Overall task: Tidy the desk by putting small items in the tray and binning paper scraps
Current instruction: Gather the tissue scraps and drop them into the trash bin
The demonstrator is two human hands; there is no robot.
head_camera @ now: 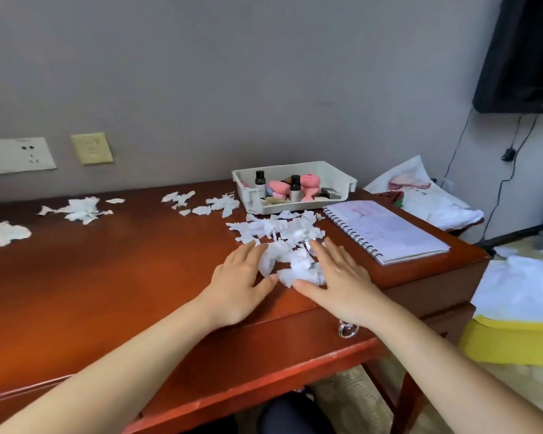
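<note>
I've got left grip (242, 277) and right grip (337, 277) both wide, flat fingers flanking the torn white paper scraps (287, 236) near the red-brown wooden bench's (107, 277) front right edge, likely to herd them for one scoop. White plastic tray (342, 175), back right, holds small items.

Both bare forearms reach forward, converging. Left hand (243, 285) and right hand (337, 281) lie palm-down, fingers (323, 250) straight and slightly spread, thumbs turned inward toward each other, nearly meeting.
</note>
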